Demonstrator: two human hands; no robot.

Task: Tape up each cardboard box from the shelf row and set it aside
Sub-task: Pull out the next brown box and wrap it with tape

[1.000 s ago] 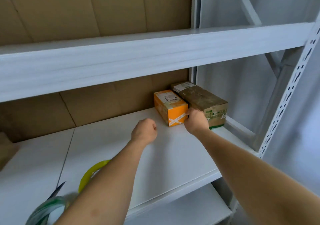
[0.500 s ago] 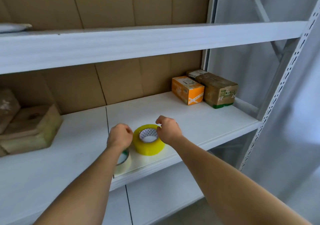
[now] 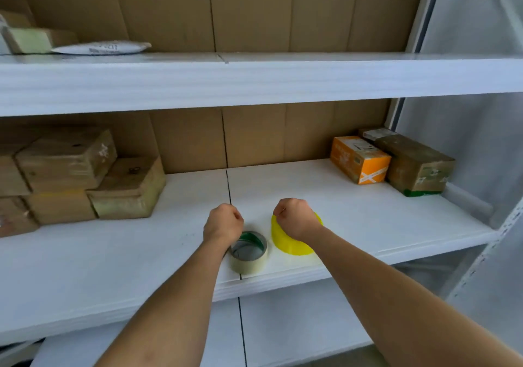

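head view: both fists curled empty; orange box (image 3: pixel 359 158) long axis runs front-back.

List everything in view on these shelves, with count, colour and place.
yellow tape roll: one, yellow, front of middle shelf, under the right hand
clear tape roll: one, pale with green core, front of middle shelf, beside the yellow roll
orange box: one, orange, right rear of middle shelf
brown box: one, brown, touching the orange box's right side
stacked boxes: several, tan, left of middle shelf
mailer bag: one, white, top shelf
shelf: white
left hand: curled, above the clear roll; grip unclear
right hand: curled over the yellow roll
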